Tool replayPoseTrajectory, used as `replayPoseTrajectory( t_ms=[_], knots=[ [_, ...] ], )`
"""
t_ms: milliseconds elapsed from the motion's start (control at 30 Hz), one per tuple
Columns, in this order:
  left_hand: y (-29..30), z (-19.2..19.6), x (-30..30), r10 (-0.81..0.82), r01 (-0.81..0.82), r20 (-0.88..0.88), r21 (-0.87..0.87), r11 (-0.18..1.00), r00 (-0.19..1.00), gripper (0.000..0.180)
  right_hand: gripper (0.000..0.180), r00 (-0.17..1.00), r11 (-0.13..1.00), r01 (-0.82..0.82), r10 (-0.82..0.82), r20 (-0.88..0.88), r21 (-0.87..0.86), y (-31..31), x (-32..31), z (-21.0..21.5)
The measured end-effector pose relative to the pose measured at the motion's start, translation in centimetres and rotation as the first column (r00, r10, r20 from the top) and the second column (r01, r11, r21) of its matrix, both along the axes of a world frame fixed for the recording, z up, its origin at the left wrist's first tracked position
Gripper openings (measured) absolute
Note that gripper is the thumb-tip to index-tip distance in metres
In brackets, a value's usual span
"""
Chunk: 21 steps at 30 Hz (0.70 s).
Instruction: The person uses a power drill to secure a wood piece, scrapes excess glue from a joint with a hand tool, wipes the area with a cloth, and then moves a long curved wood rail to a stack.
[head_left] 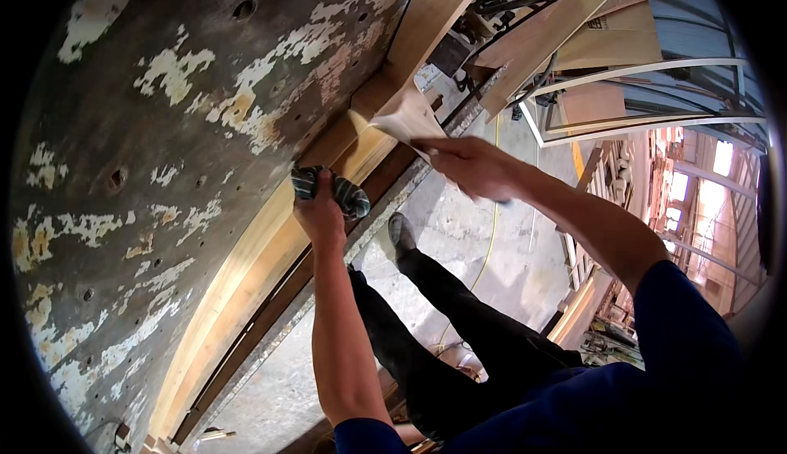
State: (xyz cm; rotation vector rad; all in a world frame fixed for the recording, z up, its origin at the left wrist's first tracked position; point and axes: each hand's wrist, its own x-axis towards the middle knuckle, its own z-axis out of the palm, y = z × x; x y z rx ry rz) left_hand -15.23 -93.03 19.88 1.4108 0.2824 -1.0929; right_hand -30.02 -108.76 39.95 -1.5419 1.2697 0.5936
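Note:
My left hand (322, 212) is closed around a bunched dark cloth with pale stripes (352, 198), its thumb on top. It is just above a long, light wooden beam (238, 290) that runs along the worn metal-looking table (172, 142). My right hand (471, 167), blurred by motion, grips a pale, flat, flaring piece (402, 122) whose exact kind I cannot make out. The piece's wide end reaches the beam near a wooden block (377, 93) at its upper end. Some right-hand fingers are hidden behind the hand.
A darker wooden rail (254, 323) runs beside the beam. My legs stand on the concrete floor (500, 265), where a yellow cord (492, 241) lies. Long planks (566, 36), sheet panels and a white frame (639, 134) lean at upper right. Stacked timber (594, 306) is at right.

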Motion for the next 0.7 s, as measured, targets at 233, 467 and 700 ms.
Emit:
replayPoseTrajectory(
  t_ms=[233,467,700],
  knots=[
    [0.2,-1.9,-0.1,-0.256,0.201,0.306,0.198,0.959,0.917,0.021,0.042,0.906,0.748,-0.417,0.389,-0.167,-0.516,-3.9,0.4,-6.2],
    [-0.4,-1.1,-0.8,-0.155,0.101,0.306,0.185,0.977,0.939,0.024,0.045,0.868,0.750,-0.497,0.429,-0.251,-0.437,-4.8,1.8,-6.5],
    [0.3,-2.5,-0.4,-0.174,0.112,0.367,0.184,0.977,0.914,0.022,0.043,0.837,0.743,-0.546,0.465,-0.289,-0.387,-4.2,1.9,-5.5]
  ],
)
